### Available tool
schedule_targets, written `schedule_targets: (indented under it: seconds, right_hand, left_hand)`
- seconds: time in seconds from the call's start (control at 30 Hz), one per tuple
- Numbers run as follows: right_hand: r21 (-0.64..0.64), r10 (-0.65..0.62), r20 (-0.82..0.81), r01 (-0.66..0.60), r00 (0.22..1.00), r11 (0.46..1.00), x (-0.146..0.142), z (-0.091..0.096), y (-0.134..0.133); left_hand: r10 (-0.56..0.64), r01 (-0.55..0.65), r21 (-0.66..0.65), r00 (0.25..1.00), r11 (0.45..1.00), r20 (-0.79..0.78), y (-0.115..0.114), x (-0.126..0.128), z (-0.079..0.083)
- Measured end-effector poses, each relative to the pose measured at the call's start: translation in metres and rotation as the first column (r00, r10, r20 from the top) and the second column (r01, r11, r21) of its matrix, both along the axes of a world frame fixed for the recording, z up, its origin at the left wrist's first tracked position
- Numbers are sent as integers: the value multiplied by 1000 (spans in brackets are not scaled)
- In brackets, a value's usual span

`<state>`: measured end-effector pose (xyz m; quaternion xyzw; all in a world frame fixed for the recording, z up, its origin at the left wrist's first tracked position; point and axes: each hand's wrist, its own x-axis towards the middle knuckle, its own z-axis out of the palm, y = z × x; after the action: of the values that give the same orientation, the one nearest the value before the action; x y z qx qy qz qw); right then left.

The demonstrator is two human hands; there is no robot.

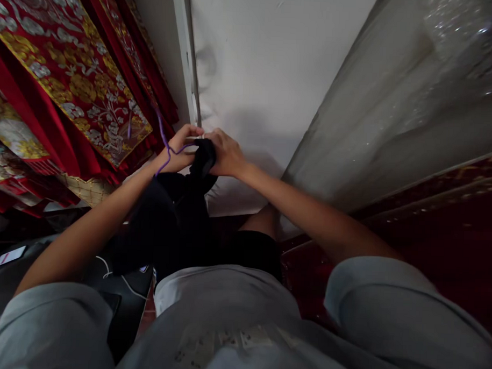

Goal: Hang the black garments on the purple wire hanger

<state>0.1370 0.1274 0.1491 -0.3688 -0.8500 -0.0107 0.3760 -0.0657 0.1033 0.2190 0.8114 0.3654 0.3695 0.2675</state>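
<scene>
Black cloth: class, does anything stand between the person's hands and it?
Nothing visible does. The left hand and the right hand both close on the bunched top of the black cloth, meeting there. The purple thread runs across the left hand and up towards the red hangings, not between hand and cloth.

A black cloth (202, 157) is bunched at its top end, and the left hand (181, 149) and right hand (226, 152) both close on it there. The rest of it hangs down in dark folds. A thin purple thread (165, 141) runs from the cloth across the left hand and then upward, slack and a little curled.
</scene>
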Motion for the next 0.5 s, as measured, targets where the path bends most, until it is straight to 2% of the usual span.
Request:
schedule_targets:
  seconds: [0.07,0.13,0.23,0.33,0.4,0.5]
  right_hand:
    - [-47,-110,-47,108,993,993,24,1,5]
    - [-97,-253,-132,241,958,966,50,2,12]
    - [-148,-379,-258,351,889,925,77,12,21]
    - [-180,-402,-314,361,860,915,85,37,28]
    - [-181,-374,-312,332,873,926,81,57,32]
    - [-132,-284,-268,257,921,957,76,76,32]
  left_hand:
    - [-6,10,-180,1000,984,22,6,-28,0]
    - [49,-30,-285,997,958,57,3,-58,2]
    - [107,-69,-277,986,958,126,-15,-87,-2]
    - [201,-134,-260,946,956,252,-28,-88,-23]
    - [328,-252,-232,858,939,395,-30,-78,-43]
    - [483,-474,-207,590,856,647,-30,-65,-67]
